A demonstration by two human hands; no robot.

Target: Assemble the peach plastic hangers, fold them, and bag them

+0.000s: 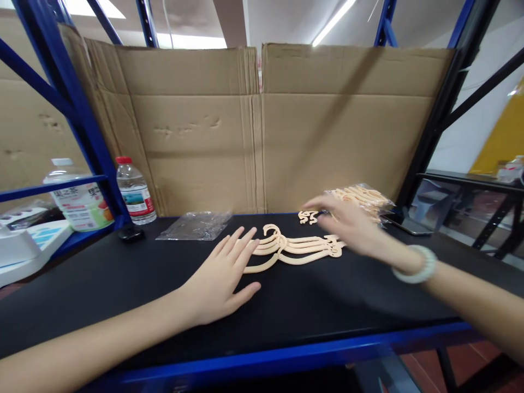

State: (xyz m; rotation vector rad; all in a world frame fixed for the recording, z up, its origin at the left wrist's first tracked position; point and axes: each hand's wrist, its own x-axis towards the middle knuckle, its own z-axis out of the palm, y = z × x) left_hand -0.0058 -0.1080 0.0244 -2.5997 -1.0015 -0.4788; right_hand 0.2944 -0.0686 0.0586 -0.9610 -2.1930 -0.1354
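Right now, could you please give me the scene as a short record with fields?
left hand: open, flat on the black table, fingers at the hangers' left end
right hand: open, blurred, above the hangers' right end, near the hanger pile
hangers: cream, stacked, lying flat
left side: clear plastic bag, water bottle, drink bottle
back: cardboard wall

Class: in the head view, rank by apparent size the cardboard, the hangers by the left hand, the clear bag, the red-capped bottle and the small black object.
1. cardboard
2. hangers
3. bag and bottle: about alike, unranked
4. black object
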